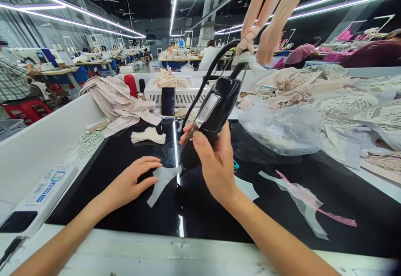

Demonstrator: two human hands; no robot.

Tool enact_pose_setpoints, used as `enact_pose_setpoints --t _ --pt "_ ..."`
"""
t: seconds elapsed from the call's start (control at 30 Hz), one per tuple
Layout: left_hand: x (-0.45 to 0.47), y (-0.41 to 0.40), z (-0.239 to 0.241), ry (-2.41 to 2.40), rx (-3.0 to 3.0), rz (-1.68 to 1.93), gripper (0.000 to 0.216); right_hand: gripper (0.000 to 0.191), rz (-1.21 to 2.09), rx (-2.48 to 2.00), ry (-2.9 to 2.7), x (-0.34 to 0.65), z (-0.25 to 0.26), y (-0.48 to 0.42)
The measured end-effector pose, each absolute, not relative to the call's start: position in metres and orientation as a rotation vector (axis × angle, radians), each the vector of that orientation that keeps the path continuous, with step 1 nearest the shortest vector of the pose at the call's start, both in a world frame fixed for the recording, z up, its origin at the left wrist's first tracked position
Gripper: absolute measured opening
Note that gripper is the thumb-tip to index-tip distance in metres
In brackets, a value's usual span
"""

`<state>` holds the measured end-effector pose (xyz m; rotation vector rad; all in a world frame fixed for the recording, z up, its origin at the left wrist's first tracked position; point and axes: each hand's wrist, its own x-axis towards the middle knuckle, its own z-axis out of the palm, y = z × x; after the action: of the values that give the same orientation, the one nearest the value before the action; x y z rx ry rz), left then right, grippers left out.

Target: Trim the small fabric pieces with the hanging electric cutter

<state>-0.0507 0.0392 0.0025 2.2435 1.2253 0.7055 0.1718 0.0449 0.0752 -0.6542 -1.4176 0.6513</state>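
Observation:
My right hand (216, 165) is wrapped round a black corded hand tool (219, 105) with a metal lever along its side. The tool tilts, and its narrow tip points down at the right end of a pale, curved fabric piece (161, 186). Whether the tip touches the fabric, I cannot tell. My left hand (134, 180) lies low over the black work surface (125, 213), fingers stretched out, with thumb and fingertips at the piece's left edge. Behind it rests a small stack of cream fabric pieces (148, 135). Another pale piece (247, 188) is partly hidden by my right wrist.
Fabric strips (250, 31) suspend the tool from above. A clear plastic bag (278, 125) and lace pieces (351, 105) crowd the right. Beige fabric (115, 102), a phone (168, 101) and a white vented box (150, 92) stand behind. Pink mesh (305, 196) lies right. Co-workers sit beyond.

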Motion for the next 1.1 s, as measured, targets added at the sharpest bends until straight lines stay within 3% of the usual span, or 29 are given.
enact_pose_setpoints --t 0.17,0.23,0.37,0.6,0.9,0.97,1.1 --pt "-0.041 0.043 -0.002 1.376 2.217 0.772 0.022 0.017 0.126 -0.907 -1.564 0.198 0.082 0.046" --pt "-0.035 0.044 -0.001 1.397 2.203 0.768 0.014 0.018 0.107 -0.925 -1.517 0.204 0.082 0.046" --pt "-0.028 0.044 0.003 1.409 2.155 0.755 0.011 0.062 0.221 -0.817 -1.388 0.21 0.076 0.039" --pt "-0.032 0.041 0.015 1.343 2.046 0.737 0.016 0.029 -0.095 -0.552 -1.852 0.208 0.058 0.016" --pt "-0.032 0.04 0.024 1.245 1.909 0.787 0.018 0.015 0.601 -0.747 -2.206 0.186 0.032 0.046" --pt "-0.032 0.04 0.026 1.228 1.851 0.801 0.017 0.007 0.686 -0.774 -2.191 0.183 0.031 0.048" --pt "-0.031 0.04 0.027 1.197 1.674 0.812 0.028 0.012 0.805 -0.803 -2.112 0.181 0.032 0.05"
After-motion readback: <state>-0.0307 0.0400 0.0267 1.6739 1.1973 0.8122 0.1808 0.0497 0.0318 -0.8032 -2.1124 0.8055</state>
